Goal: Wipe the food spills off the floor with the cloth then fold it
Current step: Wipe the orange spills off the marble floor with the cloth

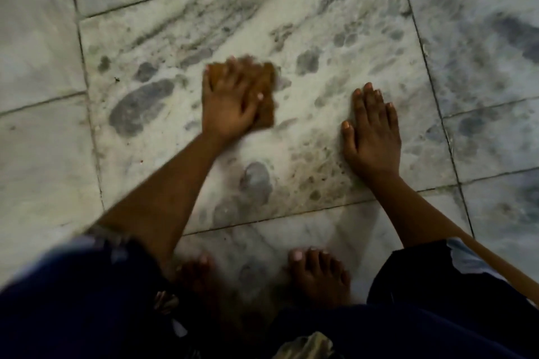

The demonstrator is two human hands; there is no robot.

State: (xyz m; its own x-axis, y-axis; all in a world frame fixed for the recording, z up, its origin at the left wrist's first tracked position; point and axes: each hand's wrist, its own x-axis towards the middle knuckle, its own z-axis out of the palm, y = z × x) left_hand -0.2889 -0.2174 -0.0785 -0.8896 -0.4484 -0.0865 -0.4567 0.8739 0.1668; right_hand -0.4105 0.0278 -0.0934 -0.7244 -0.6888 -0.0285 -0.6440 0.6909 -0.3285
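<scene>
Because wiping wants weight rather than a pinch, pressing down with the left hand [230, 99] laid flat, fingers spread wide over the brown cloth [267, 96] and closed around nothing. Pinned under palm and fingers, bunched into a rough pad, touching the pale marble floor [320, 23] near the middle of the large central tile. Blurred at the fingertips and at the cloth's edge, so probably mid-stroke.

Planted to the right, well apart from the cloth, the right hand [373, 134]: palm down, fingers straight and together, empty, most likely serving as a prop for a crouched body. Between the two hands and a little nearer the body, a patch of brownish speckling [315, 166], possibly spill residue, though hard to tell from the stone's own grey mottling. Off to the left, a small dark speck [116, 79], not yet reached.

Closer in, two bare feet [318, 274] flat on the next tile, dark trousers either side. Lower right, a tan stick [495, 268] running diagonally, purpose unclear.

No bowl, bucket, bin or other container anywhere in view, so nothing to report as held inside one. Folding not yet begun.
</scene>
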